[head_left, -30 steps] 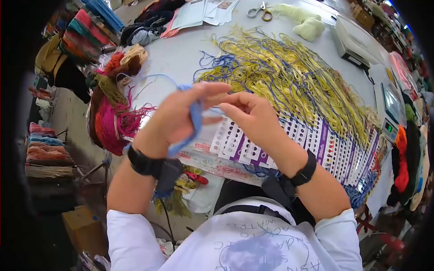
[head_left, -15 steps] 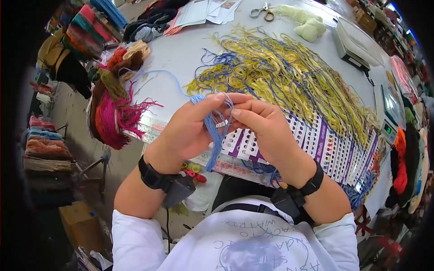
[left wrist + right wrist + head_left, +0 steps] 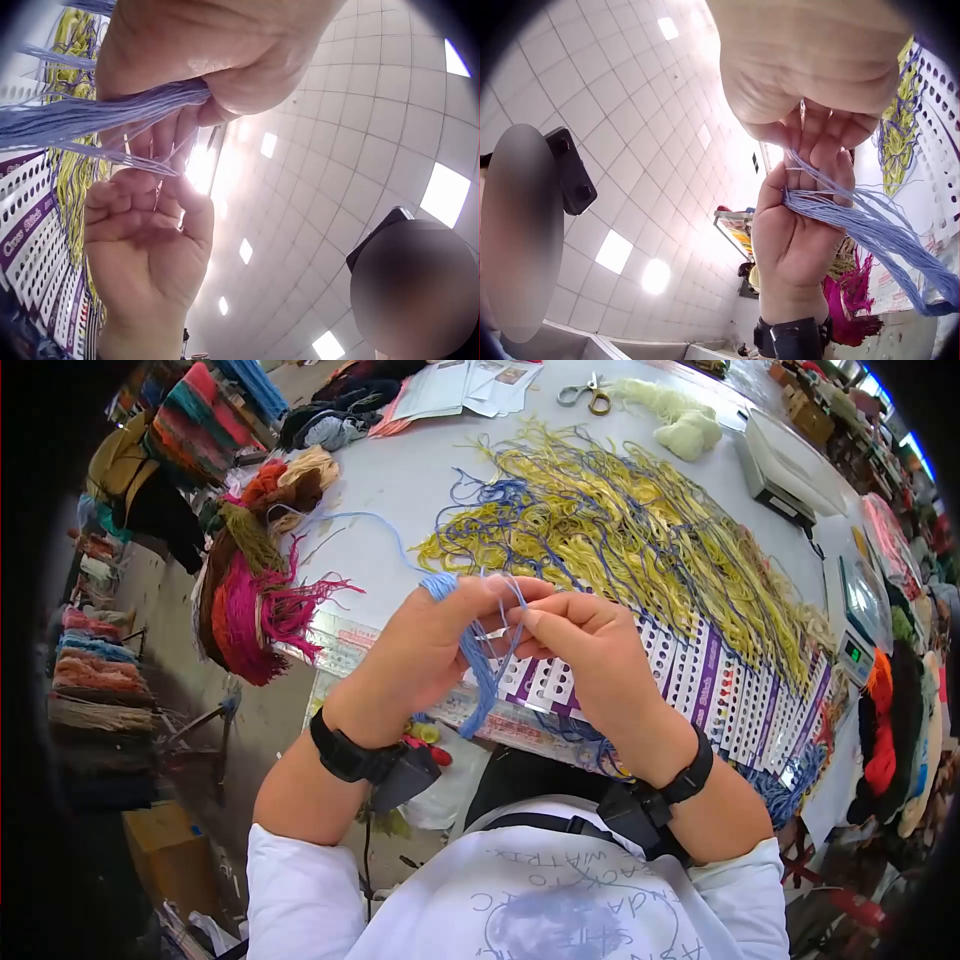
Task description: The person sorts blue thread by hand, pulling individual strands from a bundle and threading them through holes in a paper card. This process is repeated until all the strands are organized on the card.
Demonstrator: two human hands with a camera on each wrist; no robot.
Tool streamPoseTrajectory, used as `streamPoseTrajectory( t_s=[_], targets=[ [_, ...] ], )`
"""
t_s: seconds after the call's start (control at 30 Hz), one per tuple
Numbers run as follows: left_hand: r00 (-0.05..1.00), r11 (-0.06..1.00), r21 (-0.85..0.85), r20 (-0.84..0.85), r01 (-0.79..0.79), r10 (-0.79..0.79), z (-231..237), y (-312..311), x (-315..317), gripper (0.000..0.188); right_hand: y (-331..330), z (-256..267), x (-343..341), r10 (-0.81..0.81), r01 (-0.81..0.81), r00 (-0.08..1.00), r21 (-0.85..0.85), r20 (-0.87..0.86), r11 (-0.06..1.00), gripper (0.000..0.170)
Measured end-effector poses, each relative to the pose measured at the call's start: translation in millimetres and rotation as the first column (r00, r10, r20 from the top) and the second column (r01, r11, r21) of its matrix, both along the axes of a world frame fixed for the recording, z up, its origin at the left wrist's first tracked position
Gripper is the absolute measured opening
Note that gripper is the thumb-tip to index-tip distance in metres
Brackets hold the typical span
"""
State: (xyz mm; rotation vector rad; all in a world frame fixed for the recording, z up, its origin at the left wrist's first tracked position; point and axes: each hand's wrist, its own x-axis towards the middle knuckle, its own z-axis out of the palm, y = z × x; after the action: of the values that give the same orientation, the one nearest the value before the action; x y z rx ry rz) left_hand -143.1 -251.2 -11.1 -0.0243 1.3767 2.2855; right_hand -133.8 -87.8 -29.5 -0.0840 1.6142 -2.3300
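A limp, light-blue, many-stranded skein [image 3: 483, 682] hangs gripped in the left fingers [image 3: 534, 589], the right fingers [image 3: 580, 605] pinching part of it.

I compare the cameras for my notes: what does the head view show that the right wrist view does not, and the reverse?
Only the head view: the metal scissors with a brown handle loop and the pale green yarn ball.
Only the right wrist view: the white square-tiled ceiling and a black boxy device.
Both: the light-blue yarn bundle held by the left hand, strands of it pinched by the right hand, and the frayed magenta yarn.
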Motion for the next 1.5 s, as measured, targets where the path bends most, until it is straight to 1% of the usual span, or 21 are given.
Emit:
streamPoseTrajectory(
  t_s=[0.1,0.2,0.4,0.53,0.73,0.93,0.97,1.0,1.07,1.1,1.13,1.17,1.2,1.23,1.27,1.3,1.37,1.4,1.43,1.47,1.5],
  targets=[
    [0.983,0.991,-0.113,-0.158,0.073,-0.091,-4.1,-4.0,4.5,0.038,-1.3,-0.3,2.3,0.015,-0.013,0.998,0.04,-0.06,0.999,0.016],
    [0.987,0.992,-0.112,-0.142,0.063,-0.079,-13.6,-7.9,2.5,0.027,-3.0,4.4,5.2,0.018,-0.016,0.996,0.019,-0.089,1.0,0.017],
    [0.995,0.998,-0.049,-0.096,-0.028,0.023,-5.0,-4.3,5.9,0.033,-3.8,10.0,7.3,0.018,-0.02,0.999,-0.05,-0.036,0.999,0.016],
    [0.993,1.0,-0.023,-0.121,0.014,-0.017,-5.1,-5.2,3.3,0.032,-4.1,6.8,6.5,0.008,-0.01,0.998,-0.031,-0.069,0.999,0.015],
    [0.978,0.983,-0.184,-0.201,0.018,-0.055,-1.8,-3.5,6.6,0.031,-2.6,6.0,7.2,-0.018,0.017,0.997,-0.019,-0.07,1.0,0.015],
    [0.984,0.995,-0.093,-0.177,-0.047,0.03,-1.4,-3.4,4.3,0.031,1.4,5.6,4.8,-0.074,0.078,0.997,-0.113,0.038,0.99,0.013],
    [0.991,0.995,-0.049,-0.109,-0.087,0.081,5.6,-4.6,3.9,0.027,4.9,1.8,3.7,-0.076,0.08,0.996,-0.112,0.038,0.99,0.013],
    [0.991,0.992,-0.008,-0.037,-0.129,0.129,10.2,-6.8,2.0,0.026,11.7,-3.9,2.0,-0.089,0.083,0.99,-0.049,-0.114,0.995,0.01],
    [0.994,0.965,0.24,-0.003,-0.102,0.105,-21.1,-58.5,-16.5,0.021,47.5,-5.1,-3.0,-0.002,-0.005,1.0,-0.292,-0.027,0.956,0.012],
    [0.982,0.88,0.445,0.152,-0.167,0.11,-22.7,-92.6,-20.3,0.018,85.6,-1.4,-6.6,0.153,-0.026,0.973,-0.581,0.171,0.813,0.017],
    [0.985,0.883,0.437,0.083,-0.173,0.152,-34.5,-139.9,-28.4,0.015,125.2,5.2,-2.9,0.047,0.067,0.979,-0.533,0.197,0.843,0.021],
    [0.933,0.847,0.392,0.154,-0.359,0.324,-40.6,-184.1,-28.5,0.016,173.0,9.8,4.5,-0.163,0.248,0.962,-0.454,0.219,0.856,0.021],
    [0.929,0.755,0.543,0.255,-0.367,0.269,-44.1,-226.9,-27.1,0.018,230.0,13.3,14.9,-0.283,0.36,0.93,-0.432,0.233,0.827,0.022],
    [0.83,0.696,0.453,0.266,-0.556,0.49,-52.9,-276.2,-19.7,0.016,282.2,24.2,30.5,-0.463,0.546,0.837,-0.388,0.292,0.743,0.025],
    [0.755,0.647,0.395,0.27,-0.653,0.598,-64.6,-333.4,-11.5,0.014,364.7,24.8,49.0,-0.429,0.49,0.867,-0.278,0.254,0.826,0.026],
    [0.669,0.585,0.332,0.264,-0.74,0.695,-73.2,-381.8,-4.7,0.014,440.4,29.0,69.3,-0.593,0.666,0.746,-0.336,0.302,0.666,0.03],
    [0.498,0.418,0.344,0.192,-0.841,0.845,-76.1,-430.8,2.0,0.015,462.6,42.0,71.3,-0.667,0.696,0.716,-0.288,0.207,0.658,0.022],
    [0.496,0.413,0.347,0.198,-0.842,0.846,-74.2,-426.7,-0.9,0.015,470.4,49.8,68.1,-0.721,0.72,0.685,-0.247,0.102,0.649,0.013],
    [0.627,0.531,0.434,0.107,-0.728,0.772,-66.5,-414.1,-9.2,0.014,476.3,55.5,66.8,-0.764,0.747,0.645,-0.21,-0.003,0.631,0.007],
    [0.738,0.639,0.5,0.0,-0.585,0.675,-54.5,-394.8,-19.3,0.015,479.1,58.6,68.6,-0.796,0.777,0.595,-0.177,-0.107,0.604,0.008],
    [0.776,0.688,0.447,0.024,-0.572,0.63,-27.3,-331.5,-26.4,0.016,433.5,58.6,51.5,-0.814,0.809,0.564,-0.104,-0.139,0.579,0.017]
  ],
)
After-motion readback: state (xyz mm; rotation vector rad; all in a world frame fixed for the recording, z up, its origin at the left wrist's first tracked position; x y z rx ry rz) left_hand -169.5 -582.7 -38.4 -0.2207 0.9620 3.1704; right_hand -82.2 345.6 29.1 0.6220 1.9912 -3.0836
